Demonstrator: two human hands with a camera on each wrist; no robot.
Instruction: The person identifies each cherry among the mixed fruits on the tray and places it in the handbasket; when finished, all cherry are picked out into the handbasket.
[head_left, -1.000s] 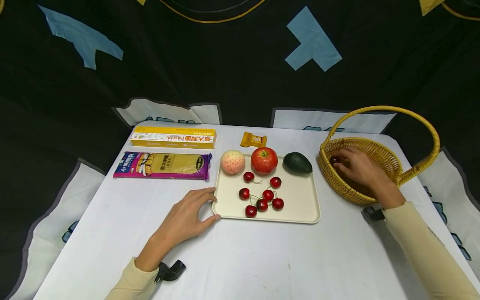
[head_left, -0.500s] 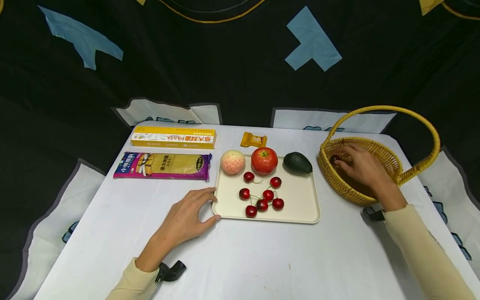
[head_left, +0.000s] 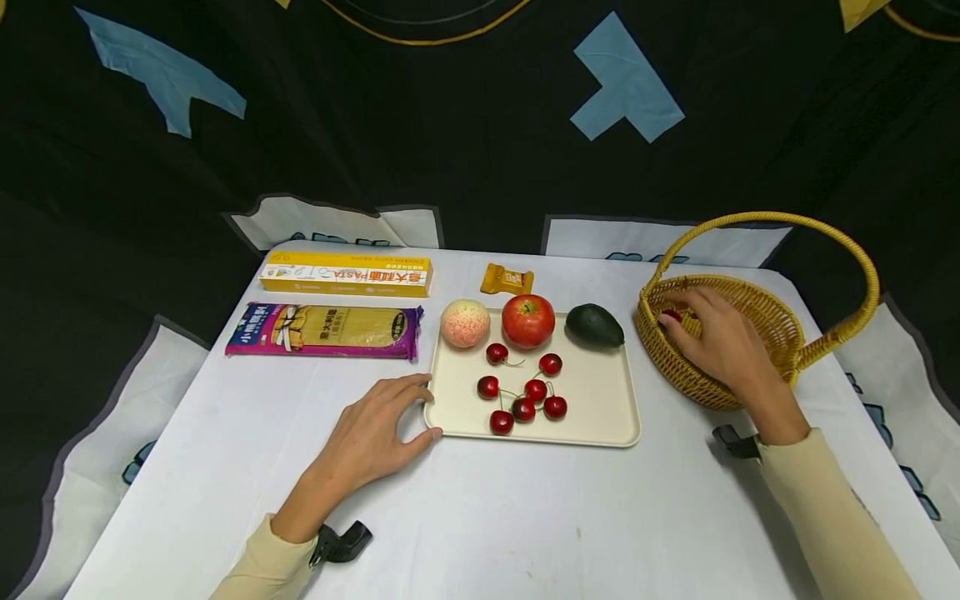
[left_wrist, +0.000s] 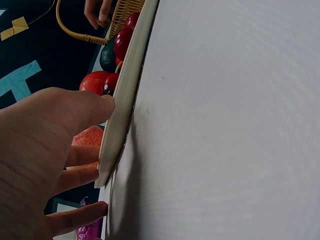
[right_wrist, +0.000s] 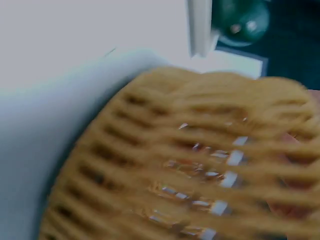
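My left hand point(head_left: 375, 427) rests at the near left corner of the cream tray point(head_left: 600, 417), thumb and fingers spread along its rim. The left wrist view shows the thumb tip against the tray's edge point(left_wrist: 120, 120). On the tray lie several cherries point(head_left: 523, 409), a red apple point(head_left: 528, 322), a speckled peach point(head_left: 465, 323) and a dark green avocado point(head_left: 594, 326). My right hand point(head_left: 720, 337) reaches into the wicker basket point(head_left: 776, 321), thumb and fingers around a small dark red cherry point(head_left: 672, 315), partly hidden. Shiny wrapped things point(right_wrist: 200, 175) show through the blurred weave in the right wrist view.
The basket's tall handle point(head_left: 780, 218) arches over the right forearm's side. Behind the tray lies an orange-wrapped packet point(head_left: 507, 280). A yellow pasta box point(head_left: 347, 275) and a purple pasta bag point(head_left: 326, 331) lie at the left back of the white table point(head_left: 487, 525).
My right hand has shifted slightly within the basket, its wrist moving a little left, and more red shows between thumb and fingers. The left hand and tray stay put.
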